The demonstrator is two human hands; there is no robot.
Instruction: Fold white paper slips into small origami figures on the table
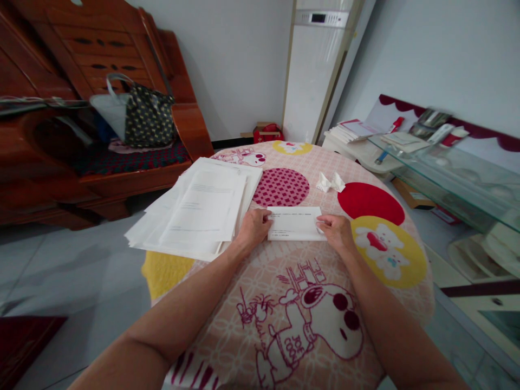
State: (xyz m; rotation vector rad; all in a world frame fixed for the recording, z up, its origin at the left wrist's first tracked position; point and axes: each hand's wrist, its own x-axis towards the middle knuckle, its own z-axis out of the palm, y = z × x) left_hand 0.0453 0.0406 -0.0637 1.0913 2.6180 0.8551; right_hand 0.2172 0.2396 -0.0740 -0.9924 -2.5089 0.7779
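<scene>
A white sheet of paper point(296, 224), folded into a small rectangle with printed lines showing, lies on the patterned tablecloth in front of me. At its left edge, my left hand point(255, 226) pinches the paper between thumb and fingers. The opposite edge is gripped by my right hand point(336, 230), fingers curled and thumb against the sheet. Left of my left hand sits a loose stack of printed papers point(199, 208). Two small folded white paper pieces point(330, 182) stand farther back, beyond the folded sheet.
The round table point(227, 303) has a cloth with cartoon figures. A glass-topped cabinet point(455, 179) with papers, bowls and a cup stands at right. At left is a wooden bench point(134, 168) with a dark patterned bag point(149, 116). A tall white appliance point(312, 70) stands behind.
</scene>
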